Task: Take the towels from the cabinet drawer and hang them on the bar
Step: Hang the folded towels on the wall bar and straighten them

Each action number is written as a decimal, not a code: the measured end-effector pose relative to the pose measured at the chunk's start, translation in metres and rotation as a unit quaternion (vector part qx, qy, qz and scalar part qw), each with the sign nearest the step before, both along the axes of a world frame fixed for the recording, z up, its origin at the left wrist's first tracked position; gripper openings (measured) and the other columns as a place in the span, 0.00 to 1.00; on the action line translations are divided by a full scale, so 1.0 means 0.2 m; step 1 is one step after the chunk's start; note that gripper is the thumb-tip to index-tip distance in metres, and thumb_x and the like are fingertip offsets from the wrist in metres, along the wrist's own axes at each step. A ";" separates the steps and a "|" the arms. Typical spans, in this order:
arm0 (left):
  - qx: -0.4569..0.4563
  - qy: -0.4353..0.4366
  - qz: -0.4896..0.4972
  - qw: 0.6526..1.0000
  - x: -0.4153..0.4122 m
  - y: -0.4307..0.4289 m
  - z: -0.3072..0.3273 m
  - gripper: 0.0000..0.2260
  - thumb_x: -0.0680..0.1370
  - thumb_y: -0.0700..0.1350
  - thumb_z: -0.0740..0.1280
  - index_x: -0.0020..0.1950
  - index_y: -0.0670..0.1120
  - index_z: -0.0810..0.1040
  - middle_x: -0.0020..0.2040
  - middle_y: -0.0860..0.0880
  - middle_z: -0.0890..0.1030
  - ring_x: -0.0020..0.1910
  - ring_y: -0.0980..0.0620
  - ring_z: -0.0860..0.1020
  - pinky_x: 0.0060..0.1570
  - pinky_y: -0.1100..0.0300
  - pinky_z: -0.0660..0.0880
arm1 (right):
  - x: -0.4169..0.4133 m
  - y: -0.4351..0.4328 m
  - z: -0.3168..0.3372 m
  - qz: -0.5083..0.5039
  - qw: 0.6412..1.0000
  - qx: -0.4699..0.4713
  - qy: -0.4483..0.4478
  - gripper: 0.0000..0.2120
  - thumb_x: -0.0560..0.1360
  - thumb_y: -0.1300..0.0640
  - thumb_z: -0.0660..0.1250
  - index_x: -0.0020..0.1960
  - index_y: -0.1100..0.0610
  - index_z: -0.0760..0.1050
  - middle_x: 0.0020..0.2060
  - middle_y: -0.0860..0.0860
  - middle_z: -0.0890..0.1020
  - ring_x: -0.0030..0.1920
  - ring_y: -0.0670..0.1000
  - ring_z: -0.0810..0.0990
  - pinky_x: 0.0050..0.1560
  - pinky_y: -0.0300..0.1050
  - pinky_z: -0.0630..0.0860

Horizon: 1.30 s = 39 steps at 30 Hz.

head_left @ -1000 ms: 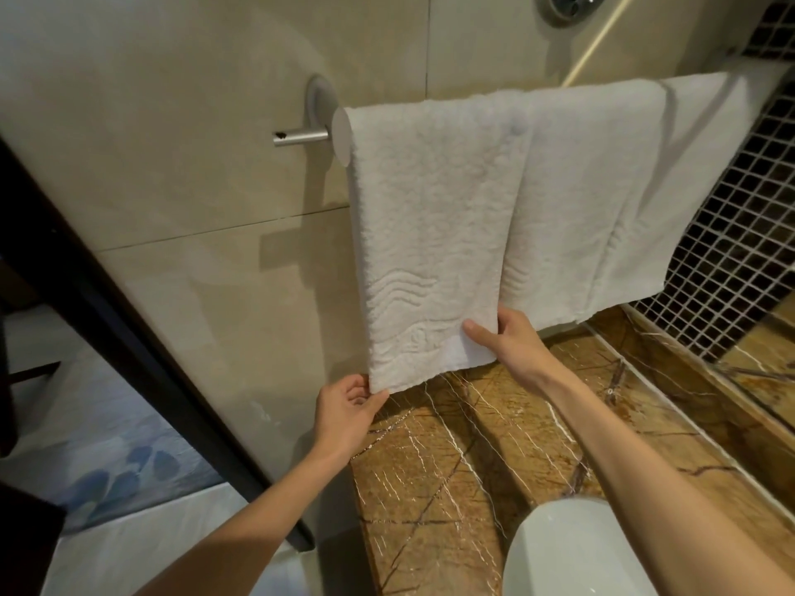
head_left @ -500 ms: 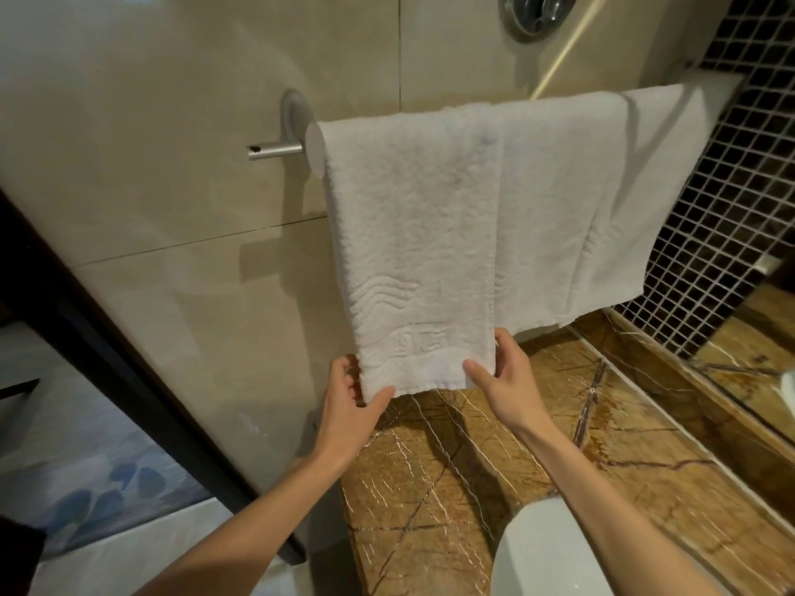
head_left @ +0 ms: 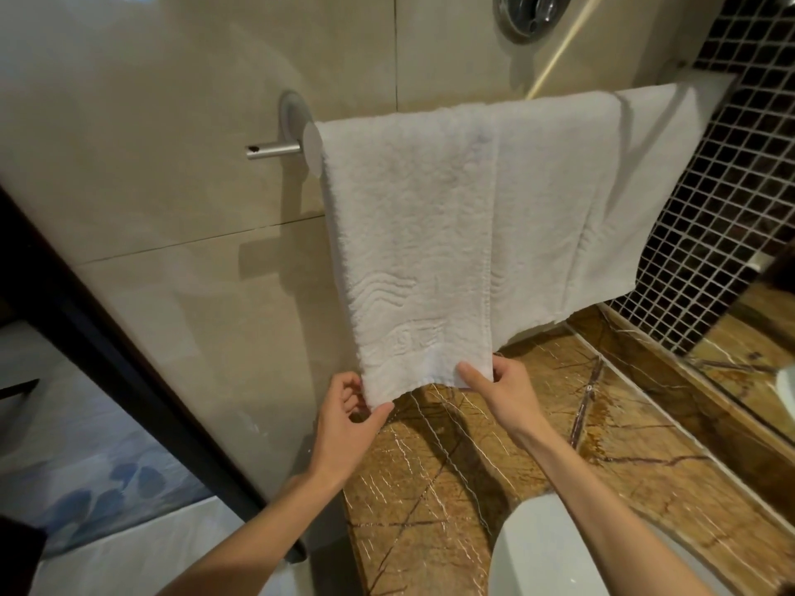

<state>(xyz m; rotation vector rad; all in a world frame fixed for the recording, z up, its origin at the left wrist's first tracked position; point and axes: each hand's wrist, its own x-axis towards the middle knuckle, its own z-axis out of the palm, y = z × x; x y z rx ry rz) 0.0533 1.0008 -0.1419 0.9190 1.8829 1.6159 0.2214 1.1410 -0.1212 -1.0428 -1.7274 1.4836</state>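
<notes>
The nearest towel (head_left: 408,251) hangs over the bar (head_left: 273,149), other towels (head_left: 568,200) beside it. Below the bar, my left hand (head_left: 344,423) and right hand (head_left: 503,393) each pinch a bottom corner. Hanging looks done; I judge only straightening remains. The drawer is out of view.

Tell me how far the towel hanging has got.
Done: the front towel is draped over the bar, with a second towel and what looks like a third towel hanging to its right. In hand: the left hand and right hand pinch the front towel's bottom corners, apparently straightening it. Left: let go; the drawer is out of view, so whether more towels remain cannot be told.
</notes>
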 end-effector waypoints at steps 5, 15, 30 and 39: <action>-0.027 0.038 -0.019 0.999 -0.01 0.01 0.00 0.09 0.72 0.43 0.74 0.48 0.54 0.80 0.46 0.53 0.83 0.46 0.54 0.81 0.52 0.54 0.78 | 0.03 0.03 -0.02 0.000 0.999 -0.037 0.021 0.04 0.73 0.56 0.71 0.47 0.54 0.82 0.46 0.51 0.86 0.48 0.53 0.84 0.55 0.53 0.79; -0.003 -0.060 0.003 0.998 -0.04 -0.01 -0.01 0.06 0.73 0.34 0.71 0.44 0.44 0.80 0.42 0.52 0.84 0.43 0.56 0.83 0.43 0.68 0.77 | 0.09 0.08 -0.02 0.015 0.995 -0.084 0.057 0.08 0.74 0.60 0.69 0.52 0.60 0.81 0.48 0.52 0.86 0.51 0.54 0.83 0.54 0.47 0.78; 0.001 -0.089 0.038 0.995 -0.14 0.04 -0.02 0.11 0.71 0.31 0.72 0.51 0.40 0.77 0.46 0.43 0.83 0.43 0.50 0.82 0.43 0.68 0.78 | -0.01 0.05 -0.05 -0.037 0.995 -0.074 0.052 0.05 0.75 0.61 0.69 0.50 0.57 0.82 0.44 0.52 0.86 0.47 0.51 0.84 0.49 0.46 0.79; -0.034 -0.069 0.022 0.997 -0.09 0.02 -0.03 0.10 0.69 0.29 0.73 0.44 0.41 0.79 0.40 0.44 0.83 0.38 0.53 0.79 0.37 0.69 0.76 | -0.01 0.03 -0.04 -0.081 0.980 -0.120 0.138 0.10 0.73 0.70 0.68 0.54 0.62 0.73 0.38 0.56 0.84 0.34 0.49 0.82 0.37 0.40 0.78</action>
